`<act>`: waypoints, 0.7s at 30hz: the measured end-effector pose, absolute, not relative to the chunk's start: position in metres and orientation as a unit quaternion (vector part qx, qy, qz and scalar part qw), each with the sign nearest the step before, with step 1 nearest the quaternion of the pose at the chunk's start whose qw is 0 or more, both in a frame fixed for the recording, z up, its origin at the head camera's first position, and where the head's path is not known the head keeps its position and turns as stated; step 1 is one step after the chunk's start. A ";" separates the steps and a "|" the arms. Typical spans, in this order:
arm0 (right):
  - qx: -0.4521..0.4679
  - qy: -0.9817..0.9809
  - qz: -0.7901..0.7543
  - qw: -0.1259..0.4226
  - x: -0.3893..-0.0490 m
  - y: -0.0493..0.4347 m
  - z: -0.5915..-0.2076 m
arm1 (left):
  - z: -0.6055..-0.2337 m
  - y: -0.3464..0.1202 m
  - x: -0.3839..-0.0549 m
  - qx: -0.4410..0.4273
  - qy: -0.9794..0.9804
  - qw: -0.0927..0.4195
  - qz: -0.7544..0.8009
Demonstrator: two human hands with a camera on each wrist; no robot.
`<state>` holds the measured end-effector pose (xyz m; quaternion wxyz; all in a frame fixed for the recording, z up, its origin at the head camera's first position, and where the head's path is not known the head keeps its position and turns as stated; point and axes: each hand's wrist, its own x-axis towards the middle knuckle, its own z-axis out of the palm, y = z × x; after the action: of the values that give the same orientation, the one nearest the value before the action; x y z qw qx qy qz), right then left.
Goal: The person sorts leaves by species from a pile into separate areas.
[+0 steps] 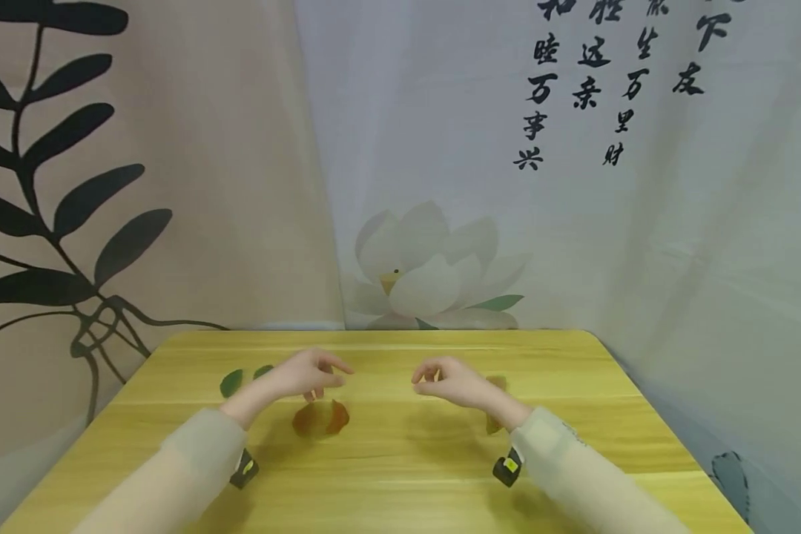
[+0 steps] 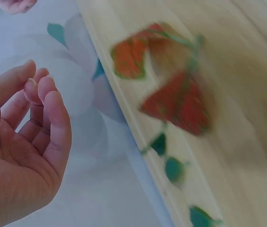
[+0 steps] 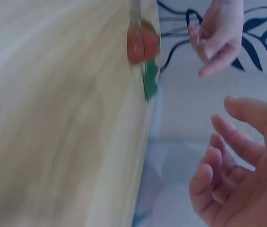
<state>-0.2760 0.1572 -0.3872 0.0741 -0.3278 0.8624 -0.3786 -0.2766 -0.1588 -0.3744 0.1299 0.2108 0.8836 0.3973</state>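
Note:
My left hand hovers above the table's left part, fingers loosely bent and nothing held. Across from it, my right hand hangs in the air, also loosely curled and holding nothing; a gap separates the two. Below the left hand lie a reddish-orange leaf and a browner leaf. Green leaves are beside the left forearm. Yellowish leaves are partly hidden by the right forearm. In the left wrist view, a blurred red leaf and an orange leaf show with green stems.
The wooden table has rounded far corners. Behind it hangs a cloth printed with a flower, dark branches and writing. Small black devices, the left one and the right one, are worn at the wrists.

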 end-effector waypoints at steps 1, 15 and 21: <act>-0.330 0.864 -0.374 0.075 -0.277 0.167 -0.385 | -0.373 -0.153 -0.277 0.217 0.883 0.130 0.396; -0.362 0.910 -0.203 0.014 -0.279 0.262 -0.399 | -0.361 -0.060 -0.296 0.299 0.864 0.122 0.385; -0.350 0.926 -0.138 -0.012 -0.270 0.269 -0.412 | -0.372 -0.016 -0.303 0.334 0.855 0.100 0.383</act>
<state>-0.2705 0.2693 -0.4118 -0.0119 -0.3499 0.9265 -0.1380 -0.3026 -0.0158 -0.3718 0.0995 0.3344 0.8552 0.3832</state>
